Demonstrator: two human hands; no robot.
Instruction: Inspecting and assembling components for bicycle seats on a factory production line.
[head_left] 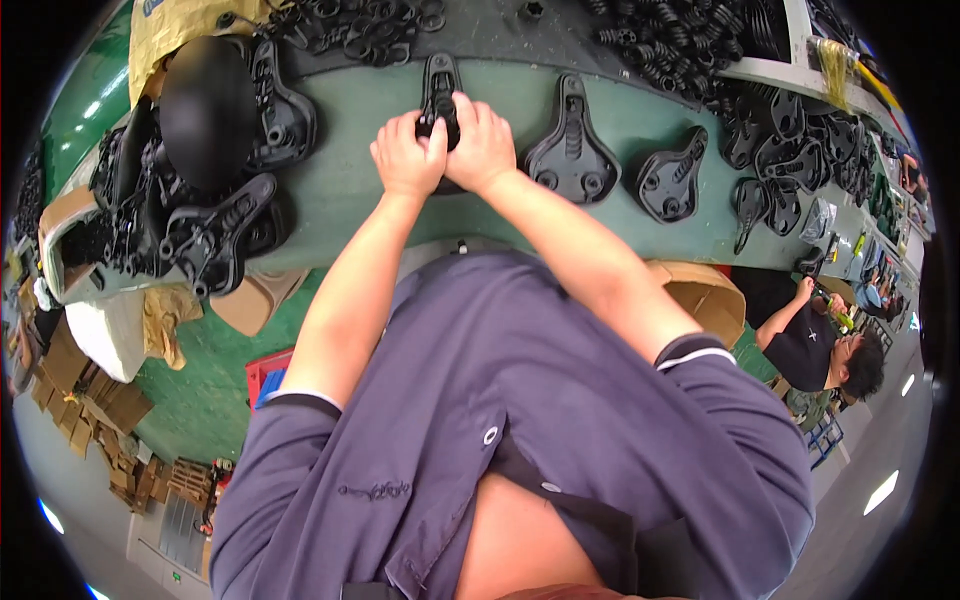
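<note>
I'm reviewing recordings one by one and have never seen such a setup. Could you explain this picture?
There's no machine: a person works with bare hands. The picture comes from a wide camera on their head, looking down, so straight edges bend and their shirt fills the lower part. The left hand and right hand meet over a black saddle-shaped part; the fingers hide the exact grip. On the green bench, similar parts lie to the right and more black parts are piled at left. Ribbed black pieces are heaped at upper right.
</note>
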